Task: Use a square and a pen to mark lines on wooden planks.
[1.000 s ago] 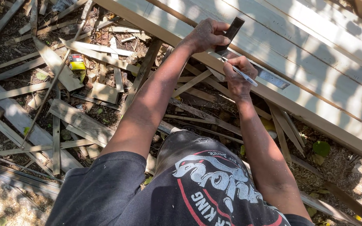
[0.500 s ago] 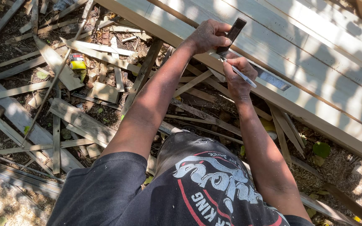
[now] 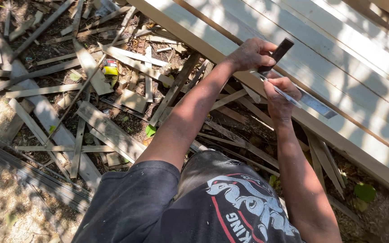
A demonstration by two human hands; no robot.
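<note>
My left hand (image 3: 250,54) is closed around the dark handle (image 3: 279,50) of a try square, pressing it against the near edge of a long pale wooden board (image 3: 338,49). The square's metal blade (image 3: 317,105) lies flat across the board to the right. Just below, my right hand (image 3: 279,95) pinches a thin pale pencil (image 3: 273,85) with its tip against the blade. Both forearms reach out from my dark printed shirt at the bottom of the view.
Several pale boards lie side by side across the upper right. Scattered wood offcuts (image 3: 109,130) and slats cover the dirt on the left, with a small yellow object (image 3: 110,67) among them. Sawdust lies at the lower left.
Both hands stay at the same spot on the board's edge; the right hand with the pencil has shifted only slightly along the blade.
</note>
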